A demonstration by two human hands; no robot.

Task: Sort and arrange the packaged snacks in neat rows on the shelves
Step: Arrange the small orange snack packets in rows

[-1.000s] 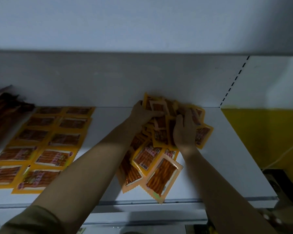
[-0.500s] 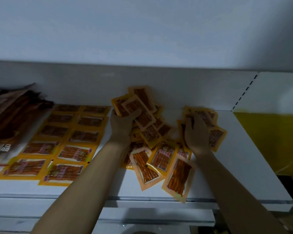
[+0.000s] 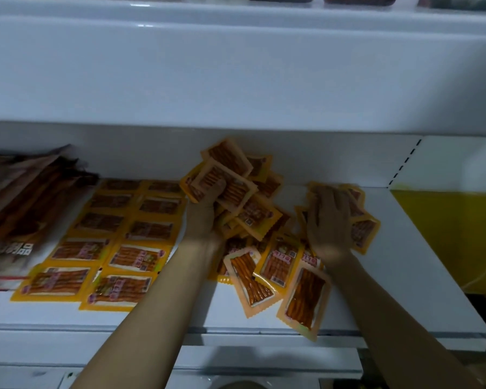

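Observation:
A loose pile of orange snack packets (image 3: 267, 265) lies on the white shelf (image 3: 404, 276). My left hand (image 3: 205, 209) grips a fanned bunch of packets (image 3: 225, 175), lifted off the pile near the back wall. Fingers spread, my right hand (image 3: 328, 220) presses flat on a smaller group of packets (image 3: 362, 228) at the right of the pile. Two neat rows of the same packets (image 3: 118, 240) lie flat on the shelf to the left.
Large brown snack bags (image 3: 20, 209) lean at the far left of the shelf. The underside of the shelf above (image 3: 236, 80) hangs close overhead. A yellow panel (image 3: 449, 237) stands to the right, past the shelf's end.
My left hand has raised a bunch of packets off the pile, up and to the left. My right hand has slid its group of packets to the right, and the pile has split.

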